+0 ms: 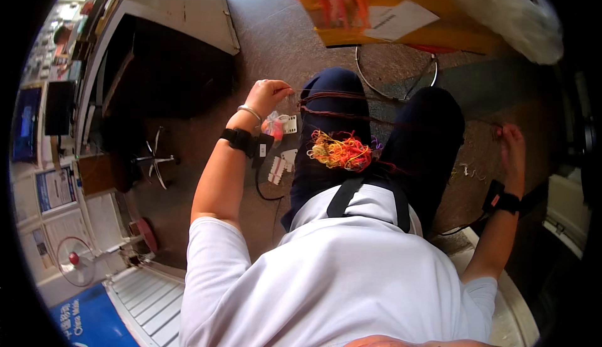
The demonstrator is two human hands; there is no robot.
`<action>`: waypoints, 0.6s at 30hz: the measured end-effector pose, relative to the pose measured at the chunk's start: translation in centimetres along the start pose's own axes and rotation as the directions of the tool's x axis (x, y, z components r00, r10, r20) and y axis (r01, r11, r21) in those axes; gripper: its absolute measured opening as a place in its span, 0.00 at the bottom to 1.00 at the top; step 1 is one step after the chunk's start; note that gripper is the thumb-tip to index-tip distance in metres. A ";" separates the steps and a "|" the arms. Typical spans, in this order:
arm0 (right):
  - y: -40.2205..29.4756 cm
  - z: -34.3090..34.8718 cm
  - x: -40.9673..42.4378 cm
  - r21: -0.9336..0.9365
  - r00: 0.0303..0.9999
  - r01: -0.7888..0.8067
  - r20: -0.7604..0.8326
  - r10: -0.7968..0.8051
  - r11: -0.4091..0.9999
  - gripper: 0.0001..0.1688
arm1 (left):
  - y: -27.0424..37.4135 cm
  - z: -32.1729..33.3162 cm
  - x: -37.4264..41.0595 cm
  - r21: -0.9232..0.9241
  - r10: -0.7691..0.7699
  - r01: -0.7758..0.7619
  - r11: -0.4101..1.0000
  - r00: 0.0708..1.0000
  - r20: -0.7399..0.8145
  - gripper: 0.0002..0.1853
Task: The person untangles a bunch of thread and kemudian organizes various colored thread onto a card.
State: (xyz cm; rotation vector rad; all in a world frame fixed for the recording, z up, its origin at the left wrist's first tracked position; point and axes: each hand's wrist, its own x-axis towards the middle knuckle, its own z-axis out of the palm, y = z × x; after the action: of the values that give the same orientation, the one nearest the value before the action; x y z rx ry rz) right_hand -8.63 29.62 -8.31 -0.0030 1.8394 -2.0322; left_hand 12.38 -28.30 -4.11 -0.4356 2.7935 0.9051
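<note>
My left hand (269,95) is raised beside my left knee, its fingertips pinching dark reddish-brown thread (334,95). Several strands run across above my thighs, with a loop hanging over the left leg. Far out to the right, my right hand (511,147) is slightly blurred and grips the other end of the thread. Between the hands the strands fade against the dark trousers. A tangled bundle of thread (341,150) in yellow, orange, red and purple lies on my lap. Both wrists wear black straps with small devices.
Left of my legs on the floor are a plastic bag (275,128) with coloured contents and white thread cards (277,170). Ahead stands an orange-brown table (400,13) on metal legs, bearing coloured threads and paper. A desk (188,13), chair base (157,158) and fan (75,260) are at left.
</note>
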 end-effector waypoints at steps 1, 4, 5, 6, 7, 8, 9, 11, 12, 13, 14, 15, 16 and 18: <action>-0.1 0.1 -0.2 -0.016 1.000 -0.021 -0.010 0.021 1.000 0.03 | -0.7 0.1 -0.3 -0.004 -0.020 0.020 1.000 1.000 -0.012 0.10; -0.2 0.1 -0.7 -0.059 0.995 -0.085 -0.062 0.082 0.995 0.03 | -3.2 0.4 -0.9 -0.056 -0.061 0.059 0.997 0.997 -0.039 0.10; 0.0 -0.2 -0.7 -0.067 0.990 -0.110 -0.093 0.103 0.992 0.04 | -4.0 0.4 -1.0 -0.099 -0.059 0.055 0.994 0.997 -0.041 0.09; 0.2 -0.3 -0.8 -0.076 0.984 -0.138 -0.121 0.129 0.987 0.04 | -5.0 0.6 -1.3 -0.142 -0.063 0.057 0.988 0.997 -0.042 0.09; 0.1 -0.2 -1.0 -0.085 0.983 -0.143 -0.131 0.132 0.986 0.04 | -6.0 1.3 -1.3 -0.224 -0.079 0.067 0.972 0.996 -0.043 0.09; 0.1 -0.2 -1.0 -0.093 0.981 -0.148 -0.142 0.134 0.985 0.04 | -6.9 2.6 -1.1 -0.305 -0.093 0.075 0.949 0.995 -0.044 0.09; -0.1 0.1 -1.1 -0.105 0.978 -0.157 -0.151 0.141 0.982 0.04 | -7.4 3.8 -1.1 -0.386 -0.111 0.086 0.919 0.993 -0.042 0.09; -0.4 0.5 -1.6 -0.050 0.985 -0.108 -0.139 0.100 0.993 0.03 | -6.9 5.3 -0.8 -0.486 -0.091 0.066 0.872 0.995 -0.029 0.11; -0.6 0.4 -1.8 -0.023 0.987 -0.083 -0.136 0.079 0.996 0.03 | -6.6 6.1 -0.6 -0.482 -0.099 0.084 0.872 0.995 -0.007 0.12; -0.7 0.1 -1.8 -0.008 0.987 -0.087 -0.136 0.085 0.996 0.02 | -6.5 6.6 -0.5 -0.478 -0.107 0.101 0.873 0.994 0.016 0.13; -1.0 -0.1 -1.7 0.007 0.986 -0.092 -0.136 0.092 0.996 0.02 | -6.6 7.1 -0.3 -0.505 -0.103 0.098 0.857 0.995 0.018 0.14; -1.3 -0.3 -1.6 0.022 0.986 -0.097 -0.137 0.099 0.995 0.01 | -6.9 7.8 -0.1 -0.533 -0.099 0.094 0.841 0.995 0.020 0.15; -1.6 -0.4 -1.5 0.013 0.990 -0.087 -0.114 0.088 0.996 0.03 | -7.2 8.4 0.1 -0.559 -0.094 0.091 0.824 0.995 0.023 0.15; -2.0 -0.7 -1.5 0.000 0.995 -0.068 -0.071 0.068 0.998 0.06 | -8.1 9.4 0.5 -0.582 -0.097 0.123 0.804 0.992 0.076 0.15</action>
State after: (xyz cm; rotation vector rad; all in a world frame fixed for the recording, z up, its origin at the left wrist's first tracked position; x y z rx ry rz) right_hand -8.04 30.79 -6.08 0.1306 1.8586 -2.0073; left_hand 15.20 -29.11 -16.20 -0.6394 2.3594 1.7254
